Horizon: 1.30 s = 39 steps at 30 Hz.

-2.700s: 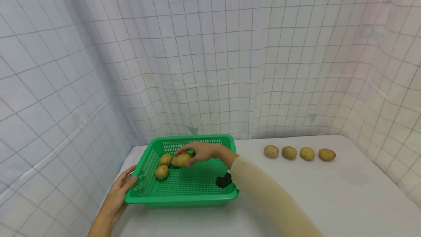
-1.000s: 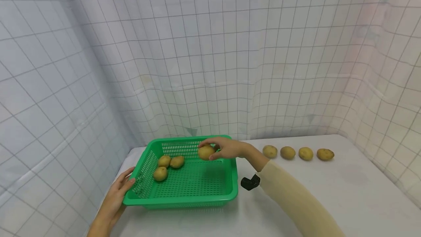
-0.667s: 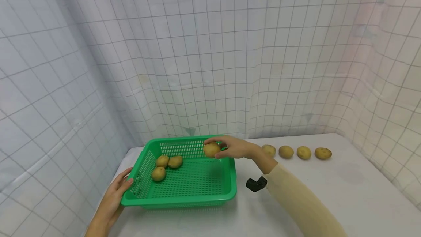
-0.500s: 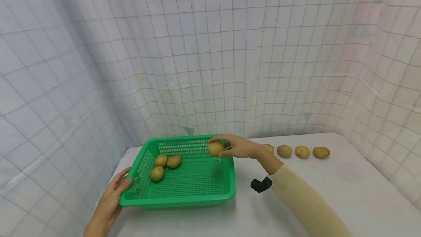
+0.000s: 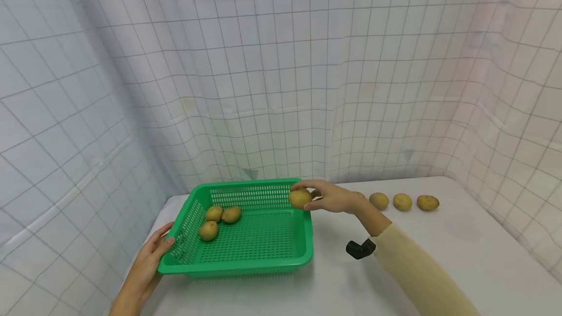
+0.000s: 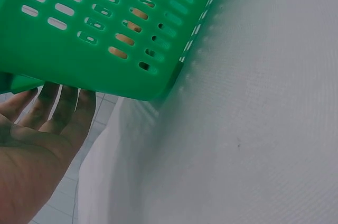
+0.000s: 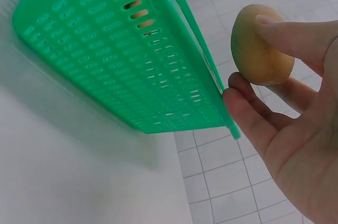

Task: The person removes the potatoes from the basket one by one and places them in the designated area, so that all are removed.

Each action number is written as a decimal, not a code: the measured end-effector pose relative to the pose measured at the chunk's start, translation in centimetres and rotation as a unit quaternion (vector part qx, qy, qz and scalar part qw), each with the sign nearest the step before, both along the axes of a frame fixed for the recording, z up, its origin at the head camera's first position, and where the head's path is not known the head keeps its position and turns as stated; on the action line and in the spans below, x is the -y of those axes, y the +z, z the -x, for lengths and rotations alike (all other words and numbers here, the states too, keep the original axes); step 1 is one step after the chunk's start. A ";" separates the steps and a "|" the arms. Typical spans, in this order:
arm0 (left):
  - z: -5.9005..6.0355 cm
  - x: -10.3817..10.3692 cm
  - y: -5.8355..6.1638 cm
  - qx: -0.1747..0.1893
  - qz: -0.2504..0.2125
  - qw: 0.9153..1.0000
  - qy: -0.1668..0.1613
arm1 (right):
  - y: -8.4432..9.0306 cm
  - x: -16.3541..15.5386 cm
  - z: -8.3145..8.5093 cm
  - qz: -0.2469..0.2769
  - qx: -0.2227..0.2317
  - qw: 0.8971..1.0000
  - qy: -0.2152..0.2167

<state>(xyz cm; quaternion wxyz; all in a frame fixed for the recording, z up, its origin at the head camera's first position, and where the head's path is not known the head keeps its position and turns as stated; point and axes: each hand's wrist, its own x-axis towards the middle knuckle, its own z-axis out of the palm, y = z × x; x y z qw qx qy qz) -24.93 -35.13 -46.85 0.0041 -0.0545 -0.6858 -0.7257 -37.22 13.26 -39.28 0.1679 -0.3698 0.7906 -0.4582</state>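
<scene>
Right hand point(image 5: 334, 197): grip pinching a smooth oval potato point(image 5: 300, 198) above the basket's right rim.
Left hand point(image 5: 149, 261): flat fingers resting against the perforated green plastic basket point(image 5: 246, 267).

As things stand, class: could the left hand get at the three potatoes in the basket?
Probably yes. The left hand rests against the basket at its near left corner, the three potatoes lie just inside that side, the top is open, and the right hand is over the far rim.
</scene>
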 end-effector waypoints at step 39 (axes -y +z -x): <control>0.1 0.1 -0.3 -0.006 -0.011 1.000 -0.006 | -2.9 -6.1 -0.3 0.005 0.001 0.998 -0.060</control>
